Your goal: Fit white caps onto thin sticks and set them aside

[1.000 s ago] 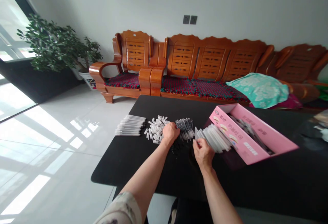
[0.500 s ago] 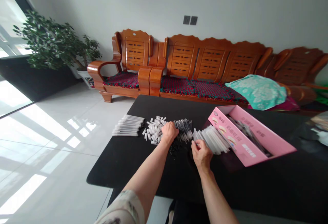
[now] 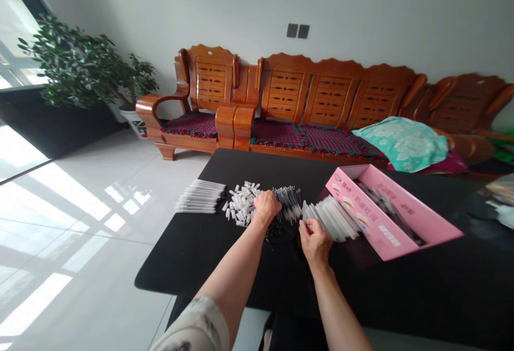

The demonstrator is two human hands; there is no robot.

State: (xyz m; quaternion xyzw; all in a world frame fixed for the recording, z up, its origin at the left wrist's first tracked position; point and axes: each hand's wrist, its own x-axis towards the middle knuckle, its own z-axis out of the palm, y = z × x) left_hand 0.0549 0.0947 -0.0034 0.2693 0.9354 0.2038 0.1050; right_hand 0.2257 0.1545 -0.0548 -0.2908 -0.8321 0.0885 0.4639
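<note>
My left hand [image 3: 267, 206] is closed at the left edge of a row of dark-tipped pen refills [image 3: 290, 204]; its fingertips are hidden, so what they grip does not show. Thumb and fingers of my right hand [image 3: 316, 237] pinch the lower end of a translucent white pen barrel [image 3: 304, 211], beside a pile of similar barrels [image 3: 335, 218]. Left of my left hand lies a heap of white pen caps [image 3: 241, 204]. Small black pieces [image 3: 274, 230] are scattered between the hands. Farther left, several white pens [image 3: 199, 197] lie in a stack.
Everything lies on a black table [image 3: 225, 257]. A pink box [image 3: 431, 228] with dark contents stands right of the barrels. Clear plastic bags [image 3: 500, 204] sit at the right edge. Behind the table are a wooden sofa [image 3: 333, 89] and a turquoise cloth [image 3: 405, 142].
My left hand has shifted very slightly right toward the refills. My right hand stays almost in place, still pinching at the edge of the barrels.
</note>
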